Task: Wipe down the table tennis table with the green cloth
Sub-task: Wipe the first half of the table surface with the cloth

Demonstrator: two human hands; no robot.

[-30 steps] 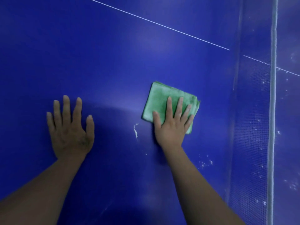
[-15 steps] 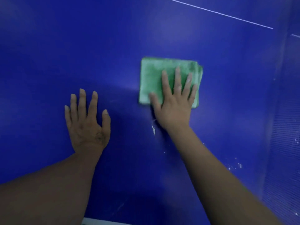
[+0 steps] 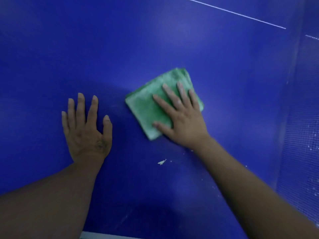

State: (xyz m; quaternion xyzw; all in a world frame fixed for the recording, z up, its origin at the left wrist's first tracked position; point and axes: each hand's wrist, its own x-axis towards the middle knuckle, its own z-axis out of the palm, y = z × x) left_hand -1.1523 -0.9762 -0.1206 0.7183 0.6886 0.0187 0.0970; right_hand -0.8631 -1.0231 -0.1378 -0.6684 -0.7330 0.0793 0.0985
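Deep blue fills the view: the top of a table tennis desk (image 3: pixel 172 40), seen from above. A thin white line (image 3: pixel 233 12) crosses the far right corner, and the mesh of the net (image 3: pixel 300 126) stands along the right edge. A folded green cloth (image 3: pixel 145 111) lies flat on the desk, right of centre, turned at an angle. The right hand (image 3: pixel 183 121) presses on the cloth's right half, fingers straight and spread, not curled round it. The left hand (image 3: pixel 86 131) rests palm-down on the bare desk just left of the cloth, not touching it, fingers straight. A small pale fleck (image 3: pixel 162 162) sits on the surface near the right wrist.
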